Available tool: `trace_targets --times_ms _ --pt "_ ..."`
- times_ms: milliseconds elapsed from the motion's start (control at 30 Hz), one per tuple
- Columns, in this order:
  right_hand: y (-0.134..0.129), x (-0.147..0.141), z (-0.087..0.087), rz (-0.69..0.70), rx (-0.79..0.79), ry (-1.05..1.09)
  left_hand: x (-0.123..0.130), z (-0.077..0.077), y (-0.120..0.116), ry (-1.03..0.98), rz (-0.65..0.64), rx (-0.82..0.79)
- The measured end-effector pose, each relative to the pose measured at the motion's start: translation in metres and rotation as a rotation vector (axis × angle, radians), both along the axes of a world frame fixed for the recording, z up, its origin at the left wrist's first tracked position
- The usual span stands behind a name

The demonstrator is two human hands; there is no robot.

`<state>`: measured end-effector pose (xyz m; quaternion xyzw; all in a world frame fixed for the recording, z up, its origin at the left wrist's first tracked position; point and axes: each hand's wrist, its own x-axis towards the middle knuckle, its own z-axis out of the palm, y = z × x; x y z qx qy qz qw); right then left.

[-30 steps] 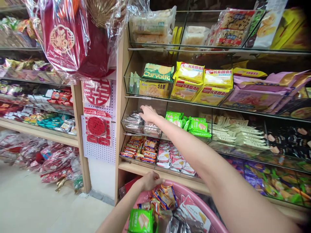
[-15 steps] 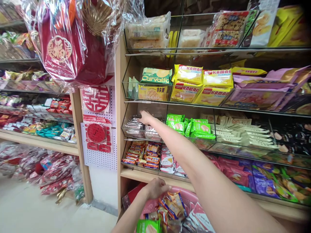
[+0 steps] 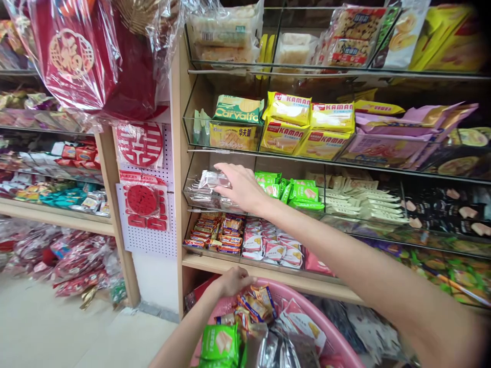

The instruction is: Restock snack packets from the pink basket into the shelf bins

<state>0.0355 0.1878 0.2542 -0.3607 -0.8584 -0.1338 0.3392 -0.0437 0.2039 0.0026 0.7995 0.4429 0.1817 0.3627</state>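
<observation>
My right hand [image 3: 243, 186] reaches into the left compartment of the third shelf, its thumb and fingers closed around small silver-wrapped snack packets [image 3: 209, 179]. More clear-wrapped packets lie under and beside them, partly covered by the hand. Lower down, my left hand [image 3: 233, 282] is curled over the far rim of a pink plastic basket [image 3: 307, 301]; some of its fingers are hidden. In the basket are orange-and-blue snack packets [image 3: 255, 305], a green wafer packet [image 3: 219, 345], white-and-pink packets [image 3: 301, 322] and silver packets [image 3: 274, 350].
Clear dividers separate green packets [image 3: 305, 191] and cream-coloured packets [image 3: 372, 199] right of my right hand. Yellow Kaman packs [image 3: 289, 110] fill the shelf above. A wooden ledge [image 3: 215, 265] borders the lowest row. A red bag in plastic wrap [image 3: 88, 66] hangs at upper left.
My right hand has closed on silver packets and lifted slightly from the compartment. The view has shifted, and more of the pink basket shows, with my left hand still at its rim.
</observation>
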Motion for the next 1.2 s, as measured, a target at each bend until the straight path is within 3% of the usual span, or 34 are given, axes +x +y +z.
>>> trace_targets --times_ms 100,167,300,400,600,800,1000,1100,1200 --pt "-0.049 0.042 -0.029 0.172 -0.196 0.37 0.0 0.003 -0.001 -0.001 -0.033 0.023" --pt "-0.077 0.07 -0.058 0.256 -0.489 0.694 0.001 0.005 -0.002 0.005 -0.037 0.035" --pt "-0.116 0.113 -0.118 0.287 -1.212 1.257 0.003 0.006 -0.002 0.012 -0.049 0.032" --pt "-0.132 0.131 -0.145 0.282 -1.413 1.487 0.004 0.005 -0.001 0.016 -0.077 0.036" --pt "-0.15 0.145 -0.16 0.262 -1.422 1.571 0.005 0.002 0.003 0.028 -0.076 0.038" --pt "-0.168 0.15 -0.18 0.194 -1.341 1.559 0.007 0.009 -0.001 0.033 -0.058 0.005" --pt "-0.188 0.153 -0.183 0.102 -1.16 1.294 0.007 0.013 -0.004 0.022 -0.051 0.022" --pt "-0.197 0.158 -0.181 -0.023 -1.041 1.16 0.007 0.012 -0.004 0.014 -0.052 0.03" --pt "-0.205 0.161 -0.18 -0.111 -1.018 1.104 0.007 0.011 -0.003 0.012 -0.038 0.03"
